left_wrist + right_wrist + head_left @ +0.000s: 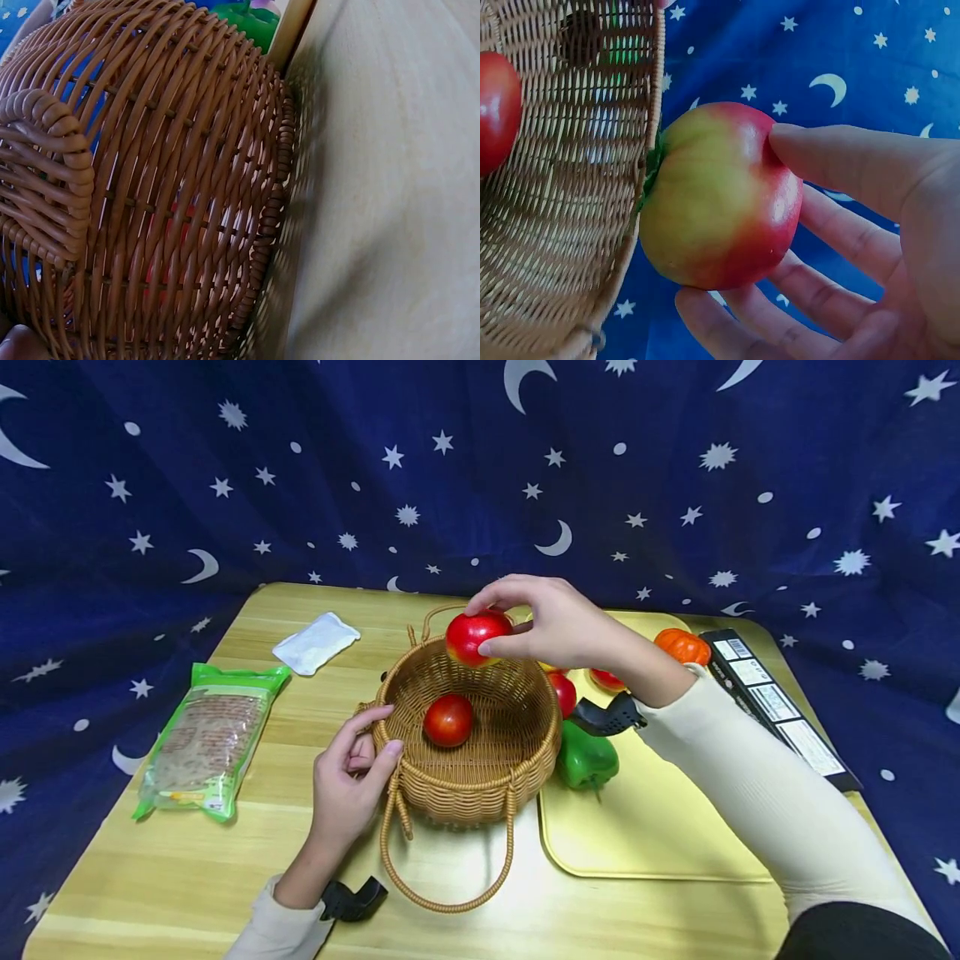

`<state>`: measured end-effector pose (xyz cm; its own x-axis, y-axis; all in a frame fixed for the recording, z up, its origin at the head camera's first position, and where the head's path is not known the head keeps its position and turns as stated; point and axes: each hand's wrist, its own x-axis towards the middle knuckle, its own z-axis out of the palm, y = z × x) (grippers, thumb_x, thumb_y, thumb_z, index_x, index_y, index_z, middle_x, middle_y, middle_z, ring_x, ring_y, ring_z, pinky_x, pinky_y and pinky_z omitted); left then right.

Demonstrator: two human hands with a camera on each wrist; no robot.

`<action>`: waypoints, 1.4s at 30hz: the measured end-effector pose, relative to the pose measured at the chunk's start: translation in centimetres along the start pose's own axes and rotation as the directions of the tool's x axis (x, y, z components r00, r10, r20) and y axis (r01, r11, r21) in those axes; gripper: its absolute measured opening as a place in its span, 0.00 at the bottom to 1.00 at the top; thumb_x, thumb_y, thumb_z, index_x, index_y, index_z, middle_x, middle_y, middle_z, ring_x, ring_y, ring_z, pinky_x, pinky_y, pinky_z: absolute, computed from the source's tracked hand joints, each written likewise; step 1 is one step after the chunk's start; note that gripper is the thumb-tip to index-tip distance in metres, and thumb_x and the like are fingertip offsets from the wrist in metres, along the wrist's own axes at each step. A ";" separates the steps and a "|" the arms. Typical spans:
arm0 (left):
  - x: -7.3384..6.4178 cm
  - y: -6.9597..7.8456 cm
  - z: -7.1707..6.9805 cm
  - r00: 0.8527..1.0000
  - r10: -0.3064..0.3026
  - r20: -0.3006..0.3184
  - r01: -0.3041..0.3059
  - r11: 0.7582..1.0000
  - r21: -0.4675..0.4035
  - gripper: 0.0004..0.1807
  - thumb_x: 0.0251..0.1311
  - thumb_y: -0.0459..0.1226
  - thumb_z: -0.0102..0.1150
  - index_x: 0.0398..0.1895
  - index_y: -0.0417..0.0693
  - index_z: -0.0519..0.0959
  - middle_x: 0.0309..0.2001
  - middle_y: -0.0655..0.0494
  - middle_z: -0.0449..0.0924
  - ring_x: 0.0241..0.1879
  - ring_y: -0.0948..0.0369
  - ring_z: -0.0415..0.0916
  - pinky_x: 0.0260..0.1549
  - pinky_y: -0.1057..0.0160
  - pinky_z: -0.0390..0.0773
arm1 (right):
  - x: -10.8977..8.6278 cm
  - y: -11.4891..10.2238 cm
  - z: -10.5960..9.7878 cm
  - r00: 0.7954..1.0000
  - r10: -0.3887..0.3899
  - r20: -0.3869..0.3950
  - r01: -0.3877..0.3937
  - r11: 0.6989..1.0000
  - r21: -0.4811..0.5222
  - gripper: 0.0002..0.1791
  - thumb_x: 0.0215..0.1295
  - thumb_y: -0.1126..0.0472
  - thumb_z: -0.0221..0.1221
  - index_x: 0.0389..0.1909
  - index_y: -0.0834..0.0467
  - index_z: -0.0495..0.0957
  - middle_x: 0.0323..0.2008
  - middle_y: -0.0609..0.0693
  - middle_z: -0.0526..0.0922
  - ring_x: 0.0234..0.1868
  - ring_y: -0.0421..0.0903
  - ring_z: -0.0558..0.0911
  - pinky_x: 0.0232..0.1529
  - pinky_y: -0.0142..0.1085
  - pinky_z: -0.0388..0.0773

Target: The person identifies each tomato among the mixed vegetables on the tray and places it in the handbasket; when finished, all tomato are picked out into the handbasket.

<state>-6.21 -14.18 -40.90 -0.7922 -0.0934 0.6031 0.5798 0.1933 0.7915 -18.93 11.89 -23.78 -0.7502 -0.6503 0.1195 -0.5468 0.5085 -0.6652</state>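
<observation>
My right hand (558, 622) holds a red-and-yellow round fruit (716, 195) between thumb and fingers, over the far rim of the wicker basket (461, 797). Green leaves at one end of that fruit show beside the rim in the right wrist view. Inside the basket, on its woven bottom, lies a glossy red round fruit (448, 721). At the basket's left rim my left hand (348, 781) grips the edge, thumb and index finger at the top. Only a fingertip of it shows in the left wrist view, low beside the weave (180, 187).
Right of the basket, a yellow tray (660, 827) carries a green bell pepper (587, 756) and several red fruits, partly hidden. An orange pumpkin (682, 646) and a black box (780, 702) lie farther right. To the left are a green-edged food packet (206, 743) and a white pouch (317, 643).
</observation>
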 end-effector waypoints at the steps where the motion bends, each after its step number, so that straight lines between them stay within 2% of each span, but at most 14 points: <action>1: 0.0 0.0 0.0 1.000 0.000 0.000 0.000 1.000 -0.001 0.25 0.57 0.21 0.66 0.60 0.39 0.80 0.18 0.52 0.52 0.18 0.60 0.50 0.18 0.67 0.52 | 0.5 -0.2 0.2 1.000 -0.010 0.014 0.010 1.000 -0.017 0.21 0.60 0.58 0.74 0.55 0.50 0.83 0.52 0.43 0.82 0.53 0.41 0.79 0.49 0.38 0.82; 3: 0.0 -0.1 0.0 1.000 0.000 0.001 0.000 1.000 -0.004 0.25 0.57 0.21 0.66 0.60 0.39 0.80 0.17 0.51 0.52 0.18 0.59 0.50 0.18 0.67 0.53 | 1.4 -0.4 0.5 0.999 -0.013 0.043 0.014 1.000 -0.018 0.21 0.60 0.56 0.73 0.55 0.50 0.83 0.52 0.42 0.82 0.53 0.41 0.79 0.49 0.37 0.82; 4: 0.0 -0.1 0.0 1.000 -0.002 0.002 0.002 1.000 -0.005 0.25 0.57 0.21 0.66 0.60 0.39 0.80 0.17 0.50 0.52 0.18 0.59 0.51 0.18 0.67 0.53 | 1.8 -0.6 0.8 0.998 -0.019 0.058 0.020 0.999 -0.028 0.21 0.60 0.56 0.73 0.55 0.50 0.83 0.51 0.42 0.83 0.53 0.41 0.79 0.53 0.36 0.78; 10: -0.2 -0.1 -0.1 1.000 -0.011 -0.002 0.011 1.000 0.012 0.25 0.57 0.22 0.66 0.60 0.39 0.80 0.17 0.49 0.53 0.18 0.58 0.51 0.19 0.67 0.53 | 3.0 -0.1 2.9 0.985 -0.051 0.167 0.049 0.999 0.018 0.21 0.59 0.58 0.74 0.53 0.53 0.83 0.52 0.44 0.84 0.54 0.45 0.81 0.58 0.41 0.74; 11: -0.2 -0.2 -0.2 1.000 -0.012 -0.003 0.012 1.000 0.015 0.26 0.57 0.22 0.66 0.60 0.39 0.80 0.17 0.50 0.53 0.18 0.59 0.51 0.19 0.67 0.53 | 3.2 0.1 3.3 0.981 -0.050 0.188 0.046 0.999 0.026 0.20 0.59 0.58 0.74 0.53 0.54 0.83 0.52 0.45 0.83 0.53 0.45 0.81 0.56 0.41 0.77; 15: -0.2 -0.2 -0.2 1.000 -0.013 -0.005 0.013 1.000 0.025 0.26 0.56 0.21 0.66 0.60 0.39 0.80 0.17 0.51 0.53 0.19 0.62 0.51 0.19 0.67 0.53 | 3.8 0.8 4.6 0.971 -0.039 0.237 0.046 0.999 -0.024 0.20 0.60 0.56 0.73 0.52 0.52 0.83 0.50 0.44 0.84 0.51 0.43 0.81 0.55 0.41 0.75; 23: -0.1 0.0 -0.2 1.000 -0.018 0.000 0.018 0.999 0.032 0.25 0.57 0.22 0.67 0.60 0.40 0.80 0.17 0.48 0.53 0.18 0.56 0.51 0.18 0.67 0.53 | 4.2 1.1 6.6 0.966 -0.021 0.256 0.051 0.993 -0.110 0.19 0.61 0.54 0.73 0.52 0.51 0.84 0.49 0.43 0.84 0.52 0.44 0.79 0.56 0.40 0.73; 30: -0.1 0.0 -0.2 1.000 -0.014 0.004 0.014 0.999 0.030 0.25 0.57 0.22 0.67 0.60 0.41 0.80 0.17 0.50 0.53 0.18 0.58 0.51 0.18 0.67 0.53 | 4.7 1.7 7.8 0.961 0.012 0.275 0.004 0.998 -0.059 0.17 0.63 0.57 0.72 0.52 0.53 0.84 0.55 0.45 0.84 0.61 0.46 0.80 0.64 0.41 0.71; 35: -0.1 -0.2 -0.2 1.000 -0.013 0.005 0.013 0.999 0.032 0.26 0.57 0.22 0.67 0.60 0.42 0.80 0.17 0.51 0.53 0.18 0.58 0.51 0.19 0.66 0.53 | 4.5 1.9 7.2 0.959 0.010 0.285 -0.002 1.000 -0.026 0.20 0.63 0.57 0.71 0.56 0.53 0.83 0.58 0.44 0.83 0.62 0.46 0.79 0.65 0.42 0.70; 39: -0.1 -0.2 -0.2 1.000 -0.009 -0.001 0.009 0.999 0.031 0.26 0.56 0.22 0.67 0.60 0.41 0.80 0.17 0.49 0.52 0.18 0.57 0.50 0.19 0.66 0.53 | 3.4 1.7 5.2 0.955 -0.024 0.296 0.013 0.999 0.039 0.22 0.65 0.59 0.69 0.60 0.56 0.81 0.59 0.47 0.82 0.63 0.49 0.79 0.66 0.45 0.70; 42: -0.2 -0.1 -0.1 1.000 -0.008 -0.004 0.008 1.000 0.029 0.25 0.56 0.22 0.67 0.59 0.39 0.80 0.17 0.49 0.52 0.19 0.57 0.50 0.19 0.67 0.52 | 2.0 1.7 3.3 0.961 -0.045 0.272 0.019 0.995 0.099 0.22 0.67 0.60 0.68 0.61 0.57 0.80 0.59 0.47 0.83 0.63 0.47 0.79 0.65 0.46 0.71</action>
<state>-6.13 -14.31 -41.07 -0.7962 -0.0989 0.5969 0.5674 0.2204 0.7934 -20.15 9.60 -27.10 -0.5956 -0.8014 -0.0554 -0.5210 0.4378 -0.7327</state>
